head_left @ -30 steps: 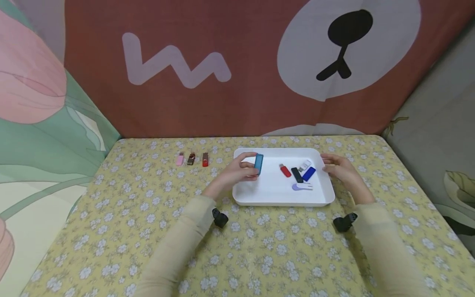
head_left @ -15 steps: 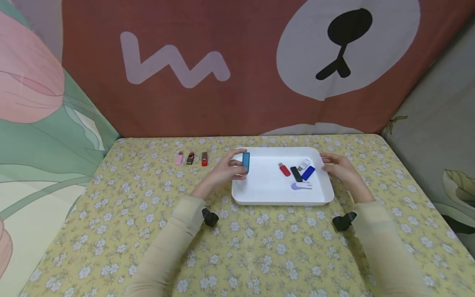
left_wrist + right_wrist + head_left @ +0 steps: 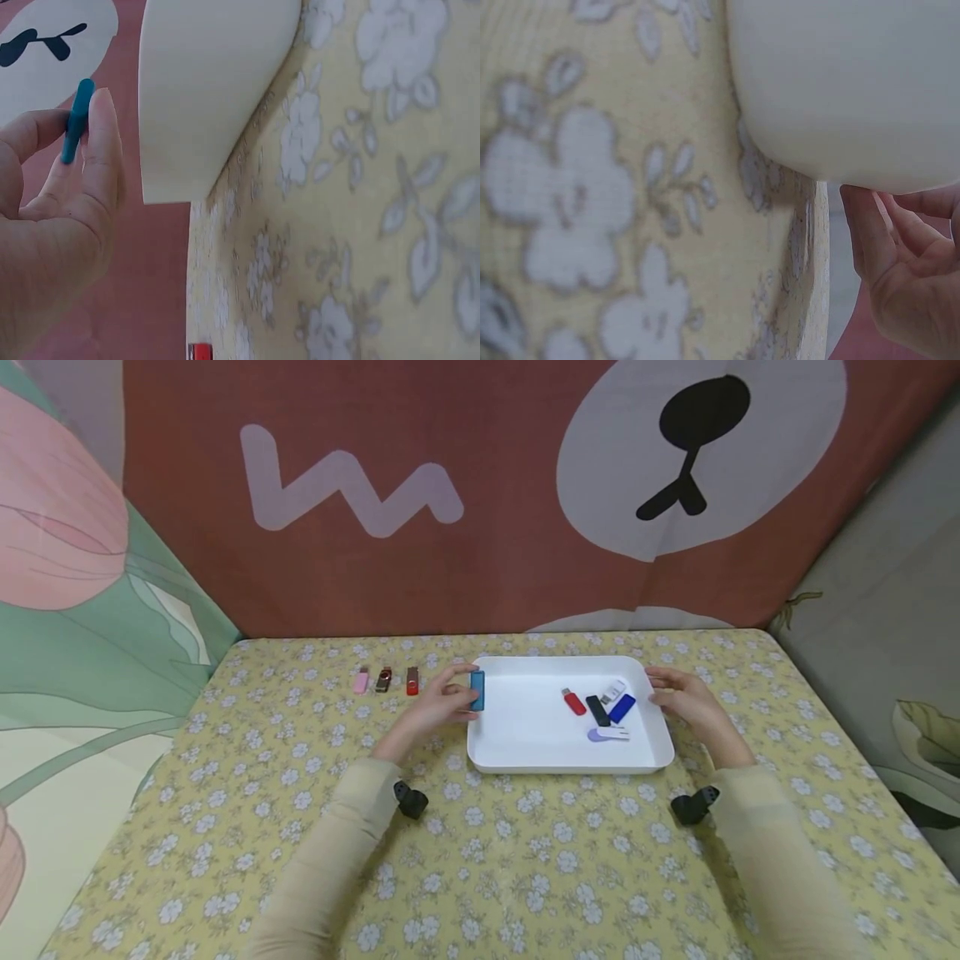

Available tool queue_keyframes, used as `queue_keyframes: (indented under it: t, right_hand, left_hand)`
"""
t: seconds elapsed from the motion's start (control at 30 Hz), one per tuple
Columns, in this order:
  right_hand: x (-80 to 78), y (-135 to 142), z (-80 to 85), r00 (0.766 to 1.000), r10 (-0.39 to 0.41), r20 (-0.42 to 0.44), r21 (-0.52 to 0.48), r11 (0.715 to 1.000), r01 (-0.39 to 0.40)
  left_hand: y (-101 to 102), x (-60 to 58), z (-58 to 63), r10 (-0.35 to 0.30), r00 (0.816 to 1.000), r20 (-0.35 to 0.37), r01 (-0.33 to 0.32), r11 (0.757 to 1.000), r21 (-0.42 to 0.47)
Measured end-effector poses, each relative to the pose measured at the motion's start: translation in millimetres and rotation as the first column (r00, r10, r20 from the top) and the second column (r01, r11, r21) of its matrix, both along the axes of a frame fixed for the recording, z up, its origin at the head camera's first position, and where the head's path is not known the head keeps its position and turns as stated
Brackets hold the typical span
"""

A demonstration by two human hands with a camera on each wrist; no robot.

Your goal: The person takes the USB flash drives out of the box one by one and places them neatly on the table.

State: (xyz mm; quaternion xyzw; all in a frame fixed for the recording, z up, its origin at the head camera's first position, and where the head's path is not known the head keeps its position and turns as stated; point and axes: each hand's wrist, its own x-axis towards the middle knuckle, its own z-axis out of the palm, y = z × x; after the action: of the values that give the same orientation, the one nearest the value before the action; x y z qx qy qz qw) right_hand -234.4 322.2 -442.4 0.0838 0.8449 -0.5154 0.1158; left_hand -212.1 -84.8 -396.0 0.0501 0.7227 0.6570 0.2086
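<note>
My left hand (image 3: 435,700) pinches a teal USB flash drive (image 3: 477,691) between thumb and fingers, at the left rim of the white tray (image 3: 517,752). In the left wrist view the teal flash drive (image 3: 78,121) is seen edge-on, raised above the level of the tray wall (image 3: 195,97). My right hand (image 3: 690,703) grips the tray's right side; the right wrist view has its fingers (image 3: 870,232) at the tray's rim. Inside the tray lie a red flash drive (image 3: 573,702), a black one (image 3: 597,711), a blue one (image 3: 622,708), a white one (image 3: 615,690) and a lilac-and-white one (image 3: 609,734).
Left of the tray, a pink flash drive (image 3: 362,681), a black-and-brown one (image 3: 384,680) and a red-and-brown one (image 3: 412,682) stand in a row on the flowered tablecloth (image 3: 487,860). A printed cloth backdrop (image 3: 480,568) rises behind the table's far edge.
My left hand has carried the teal flash drive leftward, from over the tray's inside to its left rim. The right hand has stayed at the tray's right side.
</note>
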Motion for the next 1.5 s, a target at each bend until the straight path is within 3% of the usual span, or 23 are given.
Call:
queue_keyframes:
  t: [0.07, 0.3, 0.67, 1.07, 1.5]
  right_hand:
    - [4.6, -5, 7.1, 1.000, -0.019, 0.011, 0.009, 1.000, 0.019]
    - [21.7, -22, 35.8, 0.999, 0.037, 0.008, 0.049, 0.998, -0.038]
    - [22.4, -22, 34.7, 1.000, 0.017, 0.002, 0.039, 0.999, -0.017]
    - [23.5, -22, 36.3, 0.999, 0.052, 0.000, 0.028, 0.998, -0.052]
    - [21.9, -23, 34.9, 1.000, 0.024, 0.008, 0.024, 0.999, -0.024]
  left_hand:
    - [-3, -0.3, -0.9, 0.008, 1.000, 0.003, -0.008, 1.000, 0.000]
    - [-16, -3.9, -3.7, 0.057, 0.998, -0.011, -0.057, 0.998, 0.014]
    - [-40, -6.7, -2.8, 0.068, 0.997, -0.023, -0.069, 0.997, -0.016]
    - [-67, -11.3, -8.8, 0.095, 0.995, -0.010, -0.096, 0.995, -0.040]
    - [-89, -17.3, -9.5, 0.248, 0.968, 0.029, -0.246, 0.968, -0.055]
